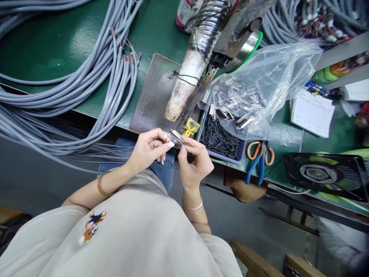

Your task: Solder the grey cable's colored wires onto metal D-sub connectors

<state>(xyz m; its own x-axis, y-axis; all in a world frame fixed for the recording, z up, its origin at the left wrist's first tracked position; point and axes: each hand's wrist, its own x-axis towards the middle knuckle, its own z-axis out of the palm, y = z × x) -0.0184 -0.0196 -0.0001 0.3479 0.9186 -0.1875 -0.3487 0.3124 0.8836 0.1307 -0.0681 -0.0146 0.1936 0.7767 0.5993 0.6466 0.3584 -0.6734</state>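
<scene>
My left hand (147,149) is closed, pinching thin coloured wires (174,141) at a grey cable's end, with white wrapping on its thumb and a fingertip. A metal multi-pin connector (175,134) lies against these wires, just over the bench's front edge. My right hand (196,159) is closed in a pinch on the connector's right end. Fingers partly hide where wires and connector meet. Just beyond my hands is a small yellow piece (190,127). A purple bin (242,151) of short black tubes (220,140) stands right of my right hand.
Grey cables (95,77) spread over the left side. A foil-wrapped duct (188,69) reaches down over a dark board (155,92). A plastic bag (282,77) of connectors leans on the bin. Orange-and-blue-handled pliers (261,161) and a black fan (325,175) lie farther right.
</scene>
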